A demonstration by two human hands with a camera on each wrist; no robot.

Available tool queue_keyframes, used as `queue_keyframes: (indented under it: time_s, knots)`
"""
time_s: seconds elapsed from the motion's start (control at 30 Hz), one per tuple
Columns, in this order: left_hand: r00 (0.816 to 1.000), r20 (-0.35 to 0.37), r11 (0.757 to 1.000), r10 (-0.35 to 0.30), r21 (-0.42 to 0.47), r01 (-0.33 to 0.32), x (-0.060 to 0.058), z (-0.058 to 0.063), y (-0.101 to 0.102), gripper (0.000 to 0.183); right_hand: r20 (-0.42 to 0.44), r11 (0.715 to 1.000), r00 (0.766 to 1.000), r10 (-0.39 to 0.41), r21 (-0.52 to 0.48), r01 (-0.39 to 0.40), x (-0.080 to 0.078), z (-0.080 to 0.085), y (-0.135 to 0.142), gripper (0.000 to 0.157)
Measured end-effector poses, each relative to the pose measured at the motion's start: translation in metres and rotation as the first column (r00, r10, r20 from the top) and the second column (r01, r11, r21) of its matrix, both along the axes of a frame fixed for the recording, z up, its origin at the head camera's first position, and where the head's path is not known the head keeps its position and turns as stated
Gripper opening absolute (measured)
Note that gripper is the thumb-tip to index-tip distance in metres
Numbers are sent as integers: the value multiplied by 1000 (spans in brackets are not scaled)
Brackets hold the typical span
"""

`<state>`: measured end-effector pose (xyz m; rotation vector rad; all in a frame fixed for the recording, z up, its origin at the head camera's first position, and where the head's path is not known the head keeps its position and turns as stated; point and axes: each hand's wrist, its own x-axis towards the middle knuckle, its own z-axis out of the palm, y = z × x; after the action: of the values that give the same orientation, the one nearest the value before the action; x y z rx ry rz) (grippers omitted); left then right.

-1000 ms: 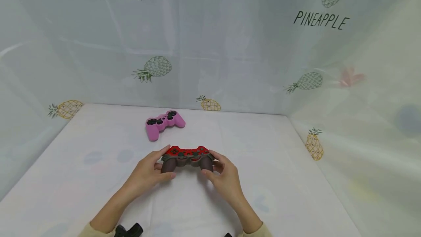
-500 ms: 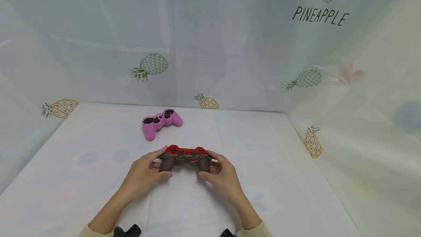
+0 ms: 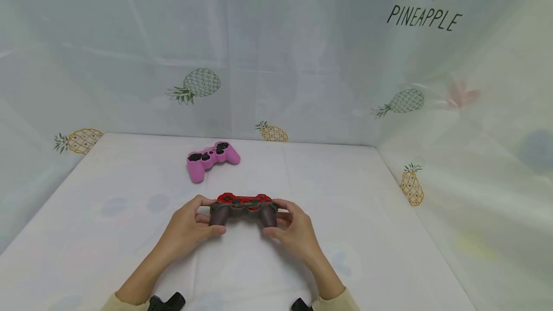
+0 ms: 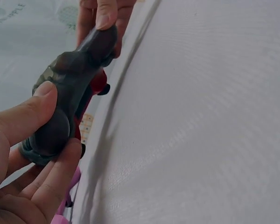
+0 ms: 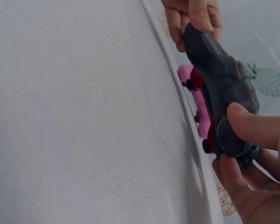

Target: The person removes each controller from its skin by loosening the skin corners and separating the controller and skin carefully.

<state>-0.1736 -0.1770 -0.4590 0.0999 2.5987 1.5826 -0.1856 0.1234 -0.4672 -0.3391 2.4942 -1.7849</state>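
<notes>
Head view: both hands (image 3: 186, 228) (image 3: 297, 235) grip a red-topped game controller (image 3: 244, 200) with dark, rounded handles (image 3: 220, 215).

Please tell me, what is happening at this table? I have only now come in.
A person's left hand and right hand hold a red and dark game controller between them, one hand at each end, with its red face turned away from the wrists. It seems to be held a little above the white-covered table, though I cannot be certain. A pink controller lies on the table farther back, toward the person's left, and neither hand touches it.
</notes>
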Motion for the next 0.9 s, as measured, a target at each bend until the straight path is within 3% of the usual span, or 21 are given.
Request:
queue_keyframes:
  time_s: [0.23, 0.47, 0.7, 0.9]
  knots:
    - [999, 41, 999, 21, -33, -20, 0, -2, 0, 75, 29, 998, 999, 30, 53, -31, -2, -2, 5, 68]
    - [999, 42, 999, -32, -42, 34, -1, -4, 0, 71, 16, 987, 997, 77, 140, -78, -4, -5, 9, 65]
    - [997, 28, 995, -78, -54, 79, 0, -2, -4, 67, 64, 984, 989, 130, 117, -137, -5, -3, 11, 62]
    - [991, 44, 992, -123, 17, 122, -1, -4, -5, 66, 107, 982, 982, 156, 95, -166, -5, -2, 14, 60]
